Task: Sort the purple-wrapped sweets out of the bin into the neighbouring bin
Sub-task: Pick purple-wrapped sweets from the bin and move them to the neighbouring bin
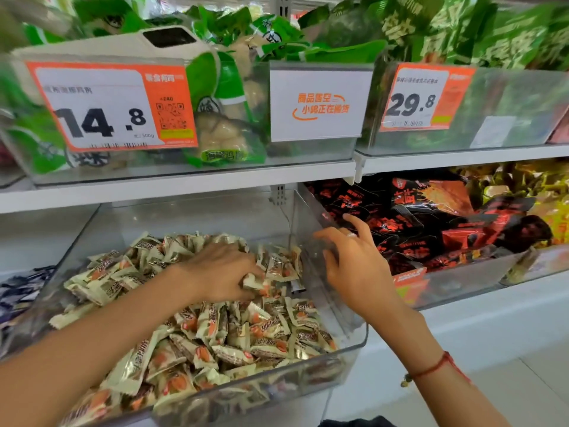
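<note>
At frame centre, the clear bin (354, 343) holds cream-wrapped sweets (215, 328); the left hand (221, 272) digs in, its grip curled round some. The right hand (354, 266), fingers spread and holding nothing, hovers at the bin's right wall; one dark wrapper (297, 286) shows between the hands. Purple-wrapped sweets (18, 291) lie at the left edge.

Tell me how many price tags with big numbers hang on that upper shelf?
2. The 14.8 tag hangs on the left clear bin; the 29.8 tag hangs on the right one. The white sign between them shows no price. More may lie outside the frame.
</note>
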### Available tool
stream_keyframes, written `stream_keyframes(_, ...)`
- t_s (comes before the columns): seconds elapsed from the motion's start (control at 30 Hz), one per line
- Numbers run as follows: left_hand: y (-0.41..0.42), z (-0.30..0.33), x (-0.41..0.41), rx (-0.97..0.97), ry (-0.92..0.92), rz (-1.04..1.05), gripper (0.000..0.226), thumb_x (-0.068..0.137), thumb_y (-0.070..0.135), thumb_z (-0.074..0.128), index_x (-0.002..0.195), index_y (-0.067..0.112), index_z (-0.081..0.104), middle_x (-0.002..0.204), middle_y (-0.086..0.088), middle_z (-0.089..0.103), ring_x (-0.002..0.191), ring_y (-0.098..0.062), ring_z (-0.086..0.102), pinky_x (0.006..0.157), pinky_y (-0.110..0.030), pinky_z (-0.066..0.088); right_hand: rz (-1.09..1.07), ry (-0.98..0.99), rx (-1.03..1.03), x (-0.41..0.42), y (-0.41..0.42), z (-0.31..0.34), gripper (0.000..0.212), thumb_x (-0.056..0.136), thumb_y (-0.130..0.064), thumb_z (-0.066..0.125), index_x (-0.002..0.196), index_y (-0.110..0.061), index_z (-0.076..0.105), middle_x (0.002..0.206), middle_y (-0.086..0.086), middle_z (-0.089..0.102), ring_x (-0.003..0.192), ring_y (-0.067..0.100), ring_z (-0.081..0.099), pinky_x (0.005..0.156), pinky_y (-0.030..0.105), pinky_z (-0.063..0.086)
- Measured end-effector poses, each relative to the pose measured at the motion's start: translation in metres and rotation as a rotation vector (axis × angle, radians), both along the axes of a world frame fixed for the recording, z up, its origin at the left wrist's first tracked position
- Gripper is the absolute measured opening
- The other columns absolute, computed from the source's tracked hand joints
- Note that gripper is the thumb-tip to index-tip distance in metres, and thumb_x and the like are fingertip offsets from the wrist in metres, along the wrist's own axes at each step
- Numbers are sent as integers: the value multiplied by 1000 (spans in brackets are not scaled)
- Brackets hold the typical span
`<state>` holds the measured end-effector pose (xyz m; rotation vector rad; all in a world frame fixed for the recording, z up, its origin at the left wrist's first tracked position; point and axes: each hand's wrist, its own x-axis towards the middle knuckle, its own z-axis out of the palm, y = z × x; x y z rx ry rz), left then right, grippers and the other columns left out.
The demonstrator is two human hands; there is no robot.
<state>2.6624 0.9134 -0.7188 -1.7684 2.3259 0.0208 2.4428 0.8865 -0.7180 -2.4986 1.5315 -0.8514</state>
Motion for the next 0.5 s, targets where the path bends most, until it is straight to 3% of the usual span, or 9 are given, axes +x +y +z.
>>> stream_keyframes(0.13,26,14,24,-106,-4,59,50,87,55,52,135,42,43,144,17,38,132,-12,32,114,-38,24,-6,2,4,0,3,4,33,95,-11,48,125,-21,58,119,-2,62,144,17,16,85,32,47)
stream_keyframes(0.3,40,31,53,-142,-102,203,50,88,59,49,136,45,40,145,16,35,135,-15,27,115,-37,13,-21,55,-31,2,5,7,32,94,-9,49,122,-20,61,121,-1,62,141,20,22,74,34,48)
stream_keyframes(0.4,36,41,44,3,17,234,67,77,77,39,135,45,40,151,15,28,141,-16,17,116,-41,5,-29,36,-33,3,4,5,31,94,-8,50,120,-20,63,118,-2,63,140,21,23,71,34,49)
stream_keyframes(0.5,23,42,18,-32,134,93,63,80,72,45,134,42,44,148,13,34,139,-14,23,115,-38,13,-31,4,-43,3,5,5,30,93,-6,50,117,-20,64,116,-1,63,139,21,26,70,35,50)
